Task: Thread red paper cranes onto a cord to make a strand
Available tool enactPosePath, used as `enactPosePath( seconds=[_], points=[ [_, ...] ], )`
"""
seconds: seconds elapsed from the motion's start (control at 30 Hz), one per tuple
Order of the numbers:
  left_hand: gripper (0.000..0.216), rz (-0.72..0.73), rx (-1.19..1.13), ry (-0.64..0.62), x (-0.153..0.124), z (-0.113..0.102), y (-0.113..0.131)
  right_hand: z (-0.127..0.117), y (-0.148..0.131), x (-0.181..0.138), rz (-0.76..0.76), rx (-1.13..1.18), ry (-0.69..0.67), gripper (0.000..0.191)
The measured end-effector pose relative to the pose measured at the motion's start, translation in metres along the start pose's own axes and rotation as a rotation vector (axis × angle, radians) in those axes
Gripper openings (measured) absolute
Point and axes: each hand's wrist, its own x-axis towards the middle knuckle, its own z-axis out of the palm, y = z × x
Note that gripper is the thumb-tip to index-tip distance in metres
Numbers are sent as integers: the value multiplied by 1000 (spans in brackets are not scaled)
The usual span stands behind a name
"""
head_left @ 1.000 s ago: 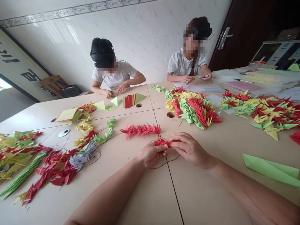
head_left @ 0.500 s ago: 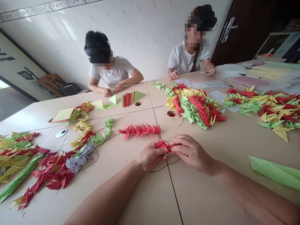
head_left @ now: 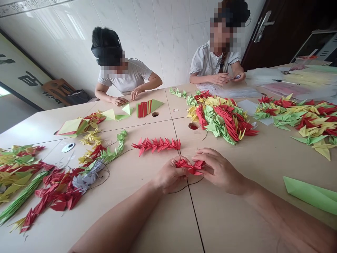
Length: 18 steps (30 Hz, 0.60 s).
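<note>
My left hand [head_left: 171,174] is closed around a bunch of red folded-paper pieces [head_left: 195,169], its thumb lying along the near side. At the right end of the same bunch, my right hand [head_left: 222,172] has its fingers curled and touching the paper. A dark cord [head_left: 177,192] trails on the table below the left hand. Just beyond both hands lies a row of spiky red folded-paper pieces [head_left: 156,144], strung together. How the pieces join inside my fingers is hidden.
Strung folded-paper garlands lie at left [head_left: 89,179] and a bundled pile [head_left: 223,119] at back right. More garlands [head_left: 310,119] are farther right. A green paper sheet [head_left: 310,195] lies near the right forearm. Two people [head_left: 126,77] sit across the table.
My right fingers have shifted slightly and opened a little, so more of the red paper shows between the hands. The view tilts a little downward. The right co-worker's hands have come together.
</note>
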Motion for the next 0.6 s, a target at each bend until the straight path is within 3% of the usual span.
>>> enactPosePath(
  seconds=[0.37,0.5,0.6],
  points=[
    [33,77,108,35,-1,-1,5,-12,-1,6,44,-35,-67,19],
    [30,122,134,38,0,-3,5,-15,-2,6,113,-17,-154,16],
    [32,143,133,36,0,-2,3,-14,-2,6,130,25,-240,24]
  ],
)
